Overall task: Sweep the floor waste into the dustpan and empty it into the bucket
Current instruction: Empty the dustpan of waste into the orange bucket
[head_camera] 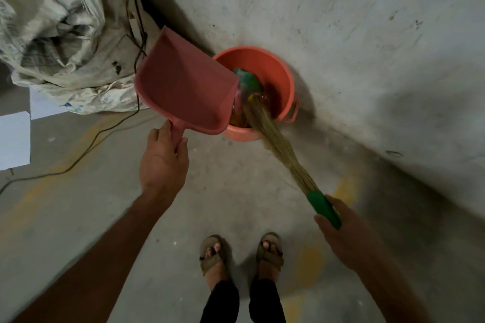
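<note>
A pink dustpan is tilted over the left rim of an orange bucket that stands on the concrete floor by the wall. My left hand grips the dustpan's handle from below. My right hand grips the green handle of a grass broom, whose bristles reach into the bucket at the dustpan's mouth. Green and coloured wrappers lie inside the bucket.
A large crumpled white sack sits at the upper left, with black cables running over it and across the floor. A grey wall runs along the right. My sandalled feet stand below the bucket. White paper lies at the left edge.
</note>
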The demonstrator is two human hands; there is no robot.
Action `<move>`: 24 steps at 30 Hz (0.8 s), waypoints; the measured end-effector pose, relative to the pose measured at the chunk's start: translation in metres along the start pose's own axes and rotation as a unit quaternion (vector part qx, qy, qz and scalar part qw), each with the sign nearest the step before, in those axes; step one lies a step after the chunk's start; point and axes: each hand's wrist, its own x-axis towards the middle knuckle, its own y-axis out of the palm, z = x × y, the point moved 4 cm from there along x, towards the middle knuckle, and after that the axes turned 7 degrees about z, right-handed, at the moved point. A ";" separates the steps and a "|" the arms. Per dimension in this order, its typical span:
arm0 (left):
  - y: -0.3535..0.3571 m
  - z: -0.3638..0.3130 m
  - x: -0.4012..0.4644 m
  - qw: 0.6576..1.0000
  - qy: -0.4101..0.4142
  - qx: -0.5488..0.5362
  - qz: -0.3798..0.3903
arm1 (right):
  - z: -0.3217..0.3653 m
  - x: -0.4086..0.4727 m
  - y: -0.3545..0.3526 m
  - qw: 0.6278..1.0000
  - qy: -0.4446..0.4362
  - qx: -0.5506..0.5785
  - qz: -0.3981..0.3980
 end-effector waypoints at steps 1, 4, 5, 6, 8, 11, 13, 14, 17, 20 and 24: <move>0.001 -0.003 0.003 1.000 0.001 0.003 -0.001 | -0.001 0.003 0.003 0.998 0.004 0.064 0.025; 0.001 -0.014 0.015 1.000 0.011 0.012 -0.003 | -0.005 0.000 0.004 0.965 0.045 0.246 0.074; 0.002 -0.017 0.017 1.000 0.012 0.017 0.000 | -0.008 -0.004 0.005 0.956 0.060 0.274 0.090; 0.003 -0.018 0.019 1.000 0.015 0.022 0.002 | -0.012 -0.010 0.007 0.945 0.078 0.299 0.107; 0.004 -0.023 0.023 0.999 0.024 0.026 0.004 | -0.021 -0.022 0.012 0.902 0.125 0.381 0.160; 0.004 -0.025 0.027 1.000 0.018 0.023 0.007 | -0.036 -0.039 0.019 0.828 0.168 0.484 0.229; 0.003 -0.026 0.029 1.000 0.014 0.022 0.009 | -0.044 -0.046 0.014 0.854 0.146 0.438 0.241; 0.002 -0.027 0.029 1.000 0.017 0.021 0.010 | -0.048 -0.051 0.009 0.877 0.130 0.400 0.233; -0.011 -0.036 0.026 0.999 0.021 0.021 0.018 | -0.056 -0.075 -0.012 0.922 0.108 0.328 0.177; -0.030 -0.054 0.021 0.999 0.010 0.032 0.032 | -0.051 -0.099 -0.030 0.954 0.084 0.263 0.118; -0.062 -0.082 0.006 0.996 0.006 0.052 0.071 | -0.041 -0.125 -0.043 0.993 0.003 0.102 0.060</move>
